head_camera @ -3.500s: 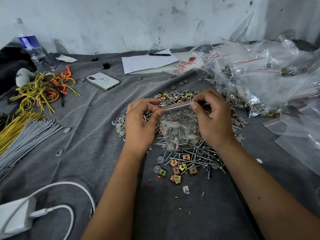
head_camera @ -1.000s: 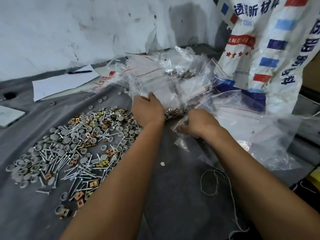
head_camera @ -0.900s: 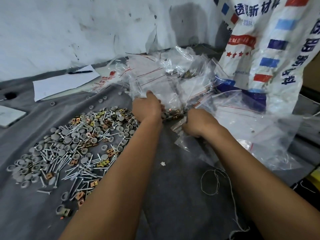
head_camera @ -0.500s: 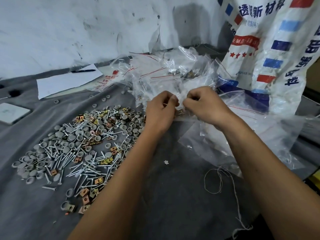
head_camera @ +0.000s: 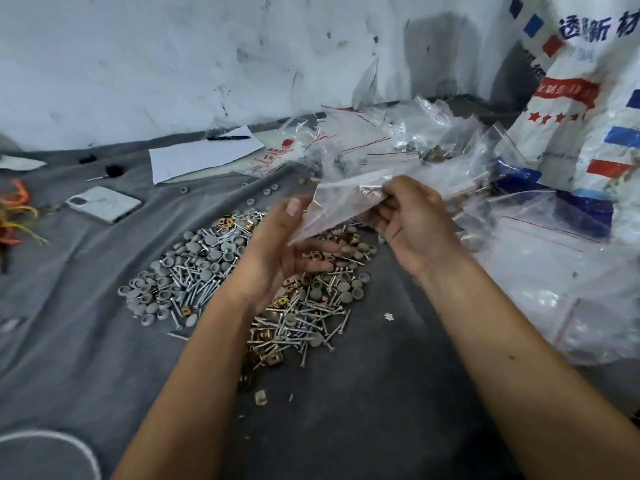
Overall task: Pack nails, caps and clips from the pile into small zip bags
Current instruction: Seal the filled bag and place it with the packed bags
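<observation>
A pile of silver nails, grey caps and brass clips [head_camera: 214,275] lies on the grey cloth at the middle. Above it I hold an empty clear zip bag [head_camera: 341,202]. My right hand [head_camera: 412,220] grips the bag's top edge with curled fingers. My left hand [head_camera: 280,251] is palm-up under the bag's lower left corner, fingers loosely spread, thumb against the plastic. A heap of clear zip bags [head_camera: 398,147], some filled, lies at the back right.
A white phone [head_camera: 104,204], a paper sheet [head_camera: 204,155] with a pen, and coloured wires [head_camera: 15,213] lie at the left. A large printed sack [head_camera: 588,109] stands at the right. More empty bags [head_camera: 554,271] cover the right side. White cable [head_camera: 52,441] at bottom left.
The filled bag went onto the heap at the right. Both hands pulled one empty bag out of the heap and brought it left, over the pile; the view swung left with them.
</observation>
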{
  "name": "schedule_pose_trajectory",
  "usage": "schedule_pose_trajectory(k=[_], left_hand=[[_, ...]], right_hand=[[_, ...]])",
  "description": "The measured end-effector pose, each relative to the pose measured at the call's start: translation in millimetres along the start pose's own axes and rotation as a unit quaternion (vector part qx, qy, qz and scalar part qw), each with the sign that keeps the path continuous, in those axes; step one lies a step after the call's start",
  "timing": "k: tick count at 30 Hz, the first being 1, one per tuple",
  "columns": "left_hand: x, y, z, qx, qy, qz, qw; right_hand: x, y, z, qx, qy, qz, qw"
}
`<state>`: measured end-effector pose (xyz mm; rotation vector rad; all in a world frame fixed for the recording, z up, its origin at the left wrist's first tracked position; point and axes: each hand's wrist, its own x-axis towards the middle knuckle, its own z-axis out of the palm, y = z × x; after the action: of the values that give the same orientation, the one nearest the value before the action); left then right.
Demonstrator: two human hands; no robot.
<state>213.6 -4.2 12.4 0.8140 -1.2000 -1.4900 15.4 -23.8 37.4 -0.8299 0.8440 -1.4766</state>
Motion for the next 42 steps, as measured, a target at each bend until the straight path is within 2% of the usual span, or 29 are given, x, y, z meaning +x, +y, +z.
schedule_pose_trajectory(k=[2, 4, 6, 8, 10, 13, 15, 17, 20, 24, 28, 29, 31, 33, 35, 38, 42], left_hand=[[-17, 3, -20, 0.033, 0.024, 0.028, 0.999], [-34, 10, -34, 0.174, 0.036, 0.074, 0.981], [-47, 15, -42, 0.364, 0.054, 0.135, 0.920], [-53, 13, -50, 0.466, 0.106, 0.219, 0.851], [-59, 13, -59, 0.464, 0.172, 0.275, 0.824], [-66, 14, -77, 0.452, 0.250, 0.280, 0.809], [-72, 12, -83, 0.504, 0.238, 0.289, 0.778], [-74, 4, -80, 0.575, 0.182, 0.274, 0.749], [-71, -6, -75, 0.603, 0.169, 0.245, 0.740], [-63, -15, -81, 0.540, 0.225, 0.363, 0.725], [-63, -18, -86, 0.492, 0.287, 0.342, 0.747], [-63, -17, -85, 0.468, 0.316, 0.333, 0.755], [-64, -15, -81, 0.411, 0.369, 0.320, 0.770], [-63, -15, -78, 0.388, 0.378, 0.314, 0.779], [-64, -17, -76, 0.403, 0.351, 0.307, 0.787], [-64, -18, -74, 0.436, 0.332, 0.294, 0.783], [-62, -17, -72, 0.460, 0.337, 0.290, 0.769]], right_hand=[[-2, 15, 19, -0.051, 0.051, 0.027, 0.997], [-3, 30, 38, -0.087, 0.088, 0.052, 0.991], [-4, 43, 56, -0.089, 0.121, 0.063, 0.987], [-5, 55, 76, -0.093, 0.127, 0.071, 0.985], [-7, 63, 94, -0.101, 0.112, 0.080, 0.985], [-8, 68, 113, -0.108, 0.091, 0.091, 0.986], [-7, 68, 122, -0.081, 0.091, 0.108, 0.987], [-7, 65, 130, -0.010, 0.073, 0.140, 0.987], [-5, 63, 134, 0.037, 0.049, 0.177, 0.982], [2, 63, 129, 0.072, 0.063, 0.167, 0.981], [-2, 66, 117, 0.084, 0.033, 0.130, 0.987], [-5, 69, 113, 0.054, 0.001, 0.109, 0.993], [-14, 79, 105, -0.081, -0.061, 0.035, 0.994], [-21, 91, 97, -0.223, -0.111, -0.051, 0.967], [-26, 100, 93, -0.302, -0.153, -0.115, 0.934], [-31, 106, 91, -0.334, -0.189, -0.175, 0.907], [-29, 113, 93, -0.337, -0.170, -0.165, 0.911]])
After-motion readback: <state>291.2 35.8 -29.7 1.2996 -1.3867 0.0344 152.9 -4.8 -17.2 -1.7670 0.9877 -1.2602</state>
